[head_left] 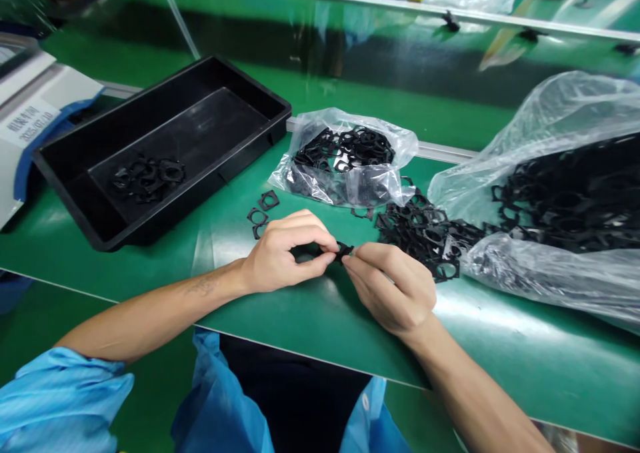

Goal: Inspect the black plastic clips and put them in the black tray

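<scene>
My left hand (287, 253) and my right hand (393, 286) meet over the green table (320, 320), both pinched on one small black plastic frame part (344, 250) held between their fingertips. A loose pile of the same black parts (425, 230) lies just right of my hands. Three more loose black parts (263, 212) lie just beyond my left hand. A black tray (75, 173) at the left holds a small heap of parts (147, 176).
A small clear bag of black parts (345, 160) lies behind my hands. A large clear bag of parts (560, 193) fills the right side. A white and blue machine (30, 106) stands at the far left. A metal rail (440, 150) crosses behind the bags.
</scene>
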{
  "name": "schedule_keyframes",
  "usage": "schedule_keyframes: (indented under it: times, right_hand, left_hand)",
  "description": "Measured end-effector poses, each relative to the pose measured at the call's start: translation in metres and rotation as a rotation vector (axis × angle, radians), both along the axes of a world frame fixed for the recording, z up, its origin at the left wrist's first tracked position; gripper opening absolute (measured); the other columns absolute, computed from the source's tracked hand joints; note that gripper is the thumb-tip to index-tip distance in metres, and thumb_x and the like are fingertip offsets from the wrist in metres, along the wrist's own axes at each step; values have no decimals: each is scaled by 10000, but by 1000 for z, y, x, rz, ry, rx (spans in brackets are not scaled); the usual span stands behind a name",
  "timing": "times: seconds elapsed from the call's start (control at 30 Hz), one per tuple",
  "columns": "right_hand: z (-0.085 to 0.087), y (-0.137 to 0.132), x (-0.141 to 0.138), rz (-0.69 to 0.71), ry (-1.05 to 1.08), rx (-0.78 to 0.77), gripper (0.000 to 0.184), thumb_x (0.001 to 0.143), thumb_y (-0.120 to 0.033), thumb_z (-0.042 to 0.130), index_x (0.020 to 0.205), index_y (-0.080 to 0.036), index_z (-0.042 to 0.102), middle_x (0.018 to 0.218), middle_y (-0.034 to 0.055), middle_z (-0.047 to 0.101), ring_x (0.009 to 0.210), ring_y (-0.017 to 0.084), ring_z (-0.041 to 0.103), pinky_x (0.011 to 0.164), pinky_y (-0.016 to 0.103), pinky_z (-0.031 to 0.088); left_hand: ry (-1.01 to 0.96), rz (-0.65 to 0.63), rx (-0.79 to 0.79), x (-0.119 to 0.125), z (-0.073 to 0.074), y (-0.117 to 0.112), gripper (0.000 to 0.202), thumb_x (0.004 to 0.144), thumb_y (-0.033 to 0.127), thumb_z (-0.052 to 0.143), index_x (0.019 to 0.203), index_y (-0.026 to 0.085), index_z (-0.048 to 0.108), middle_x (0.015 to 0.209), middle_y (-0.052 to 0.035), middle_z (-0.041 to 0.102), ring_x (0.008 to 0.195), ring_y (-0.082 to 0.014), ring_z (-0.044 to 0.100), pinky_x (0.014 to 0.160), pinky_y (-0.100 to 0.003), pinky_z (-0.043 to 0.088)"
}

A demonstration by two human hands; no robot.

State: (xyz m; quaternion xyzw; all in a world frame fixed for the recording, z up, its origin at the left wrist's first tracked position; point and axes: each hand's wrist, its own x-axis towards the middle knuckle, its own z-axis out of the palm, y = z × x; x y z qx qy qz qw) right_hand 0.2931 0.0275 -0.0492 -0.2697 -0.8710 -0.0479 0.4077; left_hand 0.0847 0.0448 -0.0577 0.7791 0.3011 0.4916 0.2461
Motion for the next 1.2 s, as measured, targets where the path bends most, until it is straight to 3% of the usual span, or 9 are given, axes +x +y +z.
schedule_keyframes:
  times: [0.27,0.63,0.73,0.97,1.2]
  right_hand:
    - [2,0,-1,-11,-1,-24,186,867,-29,679,895,-209,719,872,62,731,784,168,698,623,261,559]
    - [-2,-1,-2,-9,-33,-1,135,878,-31,678,928,-156,679,857,79,741,799,169,708,679,268,567]
    - [-1,-2,-4,-31,-39,-21,133,893,-36,660,904,-167,677,840,65,743,754,154,696,656,261,558]
    - [1,-5,-7,-97,79,-187,97,872,-75,698,910,-164,688,870,74,736,717,150,690,633,255,558]
    - [3,-3,-11,-88,267,-486,107,847,-106,723,820,-205,694,803,26,703,711,144,674,657,268,553]
  left_hand:
    - [3,-46,25,-1,1,1,31,863,144,710,858,174,705,778,-34,740,725,-140,662,733,-297,538]
    - [34,-16,-108,-2,1,-1,74,844,137,715,782,166,689,728,-21,714,714,-136,639,724,-282,514]
    - [49,-22,-72,-1,0,-1,91,860,133,694,778,171,687,740,-22,720,714,-136,643,731,-287,516]
    - [86,-49,107,-2,-2,0,68,889,200,710,955,183,713,832,-42,728,785,-156,662,795,-328,545]
    - [113,-23,156,-3,-5,0,42,917,162,677,929,177,715,835,-42,717,822,-151,645,804,-307,543]
